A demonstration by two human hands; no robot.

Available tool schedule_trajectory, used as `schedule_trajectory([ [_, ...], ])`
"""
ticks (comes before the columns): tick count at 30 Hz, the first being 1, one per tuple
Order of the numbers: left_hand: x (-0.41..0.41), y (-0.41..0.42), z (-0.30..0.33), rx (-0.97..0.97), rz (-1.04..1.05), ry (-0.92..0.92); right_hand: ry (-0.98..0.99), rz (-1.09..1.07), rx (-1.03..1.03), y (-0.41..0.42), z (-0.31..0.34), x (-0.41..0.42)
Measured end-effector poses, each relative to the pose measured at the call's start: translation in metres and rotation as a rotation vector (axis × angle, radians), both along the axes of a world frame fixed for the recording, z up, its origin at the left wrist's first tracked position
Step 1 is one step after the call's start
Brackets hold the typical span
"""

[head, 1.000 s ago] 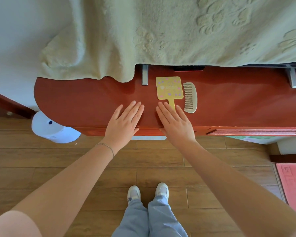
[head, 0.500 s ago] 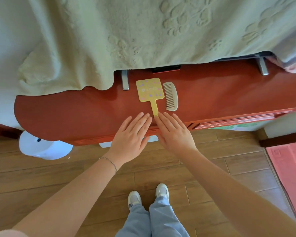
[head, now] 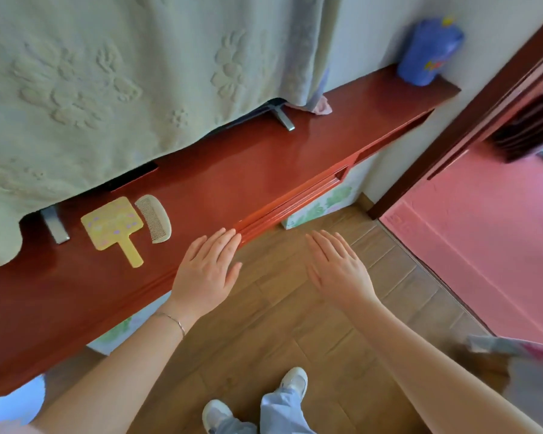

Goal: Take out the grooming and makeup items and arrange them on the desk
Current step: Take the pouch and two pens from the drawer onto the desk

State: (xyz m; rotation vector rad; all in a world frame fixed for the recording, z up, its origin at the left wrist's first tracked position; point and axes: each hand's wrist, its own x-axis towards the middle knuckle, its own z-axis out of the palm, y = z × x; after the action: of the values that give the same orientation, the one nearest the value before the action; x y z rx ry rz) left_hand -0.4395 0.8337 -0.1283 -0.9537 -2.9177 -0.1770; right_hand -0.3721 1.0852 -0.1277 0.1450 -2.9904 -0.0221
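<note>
Red lacquered desk (head: pixel 264 158) holds our yellow hand mirror (head: pixel 113 227) beside the cream comb (head: pixel 154 217), while our left hand (head: pixel 206 270) and right hand (head: pixel 337 270) hover flat, fingers spread, grasping nothing.

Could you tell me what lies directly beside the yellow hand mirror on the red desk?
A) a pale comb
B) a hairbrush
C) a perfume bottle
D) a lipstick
A: a pale comb lies on the red desk, right next to the yellow hand mirror, teeth toward the mirror.
</note>
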Motion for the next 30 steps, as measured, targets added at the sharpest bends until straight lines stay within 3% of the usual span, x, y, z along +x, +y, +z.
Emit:
schedule_trajectory([
  [6, -0.010, 0.050, -0.002, -0.015, 0.024, 0.003, -0.058, -0.090, 0.013, 0.067, -0.007, 0.007],
  [13, -0.021, 0.081, -0.004, -0.018, 0.136, -0.006, -0.086, -0.005, 0.044, 0.116, -0.007, -0.021],
  [21, -0.050, 0.099, -0.015, -0.005, 0.220, -0.005, -0.028, 0.114, 0.012, 0.128, -0.010, -0.087],
  [30, -0.092, 0.104, -0.033, 0.030, 0.402, -0.039, -0.135, 0.306, 0.049, 0.126, -0.009, -0.197],
])
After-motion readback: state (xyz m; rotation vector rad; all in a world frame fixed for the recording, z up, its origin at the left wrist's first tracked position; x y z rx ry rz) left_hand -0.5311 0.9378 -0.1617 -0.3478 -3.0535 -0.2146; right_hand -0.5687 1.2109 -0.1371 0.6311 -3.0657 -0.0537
